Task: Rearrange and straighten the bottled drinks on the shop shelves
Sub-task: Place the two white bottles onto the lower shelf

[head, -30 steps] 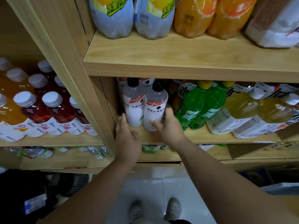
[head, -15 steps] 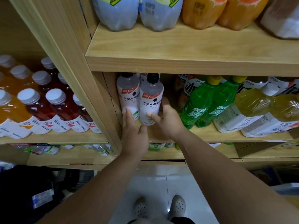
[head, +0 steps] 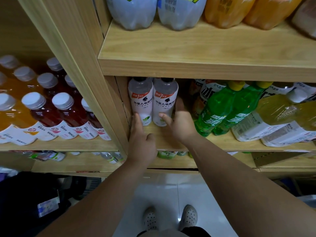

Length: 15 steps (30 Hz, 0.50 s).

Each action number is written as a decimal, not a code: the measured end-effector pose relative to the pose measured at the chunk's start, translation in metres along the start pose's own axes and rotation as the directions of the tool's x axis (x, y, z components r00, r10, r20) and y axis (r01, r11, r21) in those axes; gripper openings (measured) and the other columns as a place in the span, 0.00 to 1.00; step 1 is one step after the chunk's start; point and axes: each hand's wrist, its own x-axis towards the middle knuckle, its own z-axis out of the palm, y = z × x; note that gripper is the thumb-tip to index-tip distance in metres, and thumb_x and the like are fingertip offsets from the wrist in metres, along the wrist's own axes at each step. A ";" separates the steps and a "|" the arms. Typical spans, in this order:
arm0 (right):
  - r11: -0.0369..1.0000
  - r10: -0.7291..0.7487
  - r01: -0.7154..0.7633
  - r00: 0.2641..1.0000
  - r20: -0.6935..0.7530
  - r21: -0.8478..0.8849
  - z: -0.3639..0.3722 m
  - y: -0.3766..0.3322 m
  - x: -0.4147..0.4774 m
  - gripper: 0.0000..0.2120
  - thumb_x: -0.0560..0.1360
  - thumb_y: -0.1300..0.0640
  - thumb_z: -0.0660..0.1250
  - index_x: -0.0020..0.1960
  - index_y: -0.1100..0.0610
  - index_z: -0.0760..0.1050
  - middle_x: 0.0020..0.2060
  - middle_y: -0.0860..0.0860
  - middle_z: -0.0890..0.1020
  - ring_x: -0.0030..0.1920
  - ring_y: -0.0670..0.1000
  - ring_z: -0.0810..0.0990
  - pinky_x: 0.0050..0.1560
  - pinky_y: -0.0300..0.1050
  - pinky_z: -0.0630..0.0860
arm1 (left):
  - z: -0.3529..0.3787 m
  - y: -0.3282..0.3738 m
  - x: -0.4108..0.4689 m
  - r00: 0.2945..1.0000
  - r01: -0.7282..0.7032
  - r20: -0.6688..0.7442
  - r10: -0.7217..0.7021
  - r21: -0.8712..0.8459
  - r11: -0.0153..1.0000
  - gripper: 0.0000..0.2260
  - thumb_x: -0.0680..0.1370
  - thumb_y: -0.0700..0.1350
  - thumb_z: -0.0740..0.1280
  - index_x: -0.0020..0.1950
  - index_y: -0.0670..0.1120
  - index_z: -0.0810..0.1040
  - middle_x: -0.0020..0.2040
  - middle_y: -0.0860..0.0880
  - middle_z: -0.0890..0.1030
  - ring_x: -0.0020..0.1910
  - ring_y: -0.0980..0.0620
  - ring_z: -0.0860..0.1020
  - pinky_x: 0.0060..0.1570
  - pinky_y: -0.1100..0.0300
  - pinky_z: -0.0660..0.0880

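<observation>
Two white-labelled drinks are standing upright and touching at the left end of the middle shelf [head: 222, 142]: the left bottle [head: 140, 101] just beside the upright partition [head: 109, 108], the right bottle [head: 165, 103] against it. The left hand [head: 142, 142] is lying with fingers straight, tips touching the left bottle's lower side. The right hand [head: 181, 125] is cupping the right bottle low down, thumb on the front, fingers curling round its far side. Judgement: both are looking full, so fairly heavy, stiff-bodied, with smooth sleeves likely slippery. Being tall and narrow, they are liable to tip if pushed high, so gripping or sliding near the base is looking safest. Leaning green bottles [head: 217, 110] are sitting near.
</observation>
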 end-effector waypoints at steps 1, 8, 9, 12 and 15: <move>1.000 0.001 -0.001 1.000 0.005 0.002 0.000 0.001 0.000 0.30 0.78 0.55 0.73 0.75 0.59 0.63 0.65 0.56 0.80 0.64 0.57 0.78 0.56 0.42 0.73 | -0.002 0.001 -0.001 1.000 -0.002 0.009 0.002 0.001 1.000 0.38 0.71 0.47 0.57 0.77 0.69 0.45 0.83 0.52 0.57 0.78 0.50 0.65 0.69 0.34 0.69; 0.992 0.045 -0.041 0.999 0.025 -0.120 -0.007 -0.008 -0.015 0.39 0.78 0.49 0.72 0.80 0.59 0.55 0.63 0.62 0.78 0.62 0.63 0.78 0.55 0.48 0.75 | -0.004 0.005 -0.012 1.000 -0.018 -0.012 0.018 0.001 1.000 0.37 0.73 0.48 0.60 0.80 0.63 0.51 0.80 0.50 0.63 0.76 0.54 0.66 0.69 0.38 0.71; 0.992 0.053 -0.051 0.999 0.013 -0.119 -0.012 -0.009 -0.023 0.40 0.78 0.48 0.71 0.81 0.58 0.54 0.65 0.63 0.75 0.64 0.63 0.75 0.58 0.47 0.74 | -0.002 0.007 -0.017 1.000 -0.022 -0.023 0.022 -0.005 1.000 0.35 0.75 0.44 0.62 0.81 0.57 0.56 0.78 0.50 0.66 0.73 0.58 0.67 0.69 0.40 0.71; 0.995 0.025 -0.024 1.000 0.001 -0.097 -0.037 -0.005 -0.055 0.36 0.79 0.46 0.70 0.81 0.56 0.59 0.74 0.57 0.69 0.71 0.57 0.71 0.69 0.52 0.72 | 0.006 0.007 -0.034 0.994 -0.097 -0.055 0.097 -0.006 0.995 0.27 0.77 0.42 0.66 0.76 0.52 0.67 0.66 0.54 0.71 0.66 0.55 0.73 0.67 0.44 0.72; 0.991 -0.001 0.000 1.000 -0.009 -0.135 -0.080 0.010 -0.090 0.25 0.79 0.47 0.70 0.74 0.53 0.72 0.67 0.52 0.76 0.65 0.51 0.77 0.62 0.53 0.78 | 0.025 0.013 -0.050 0.984 -0.175 0.012 0.175 0.036 0.984 0.22 0.77 0.44 0.69 0.70 0.52 0.72 0.65 0.51 0.74 0.62 0.52 0.76 0.62 0.44 0.76</move>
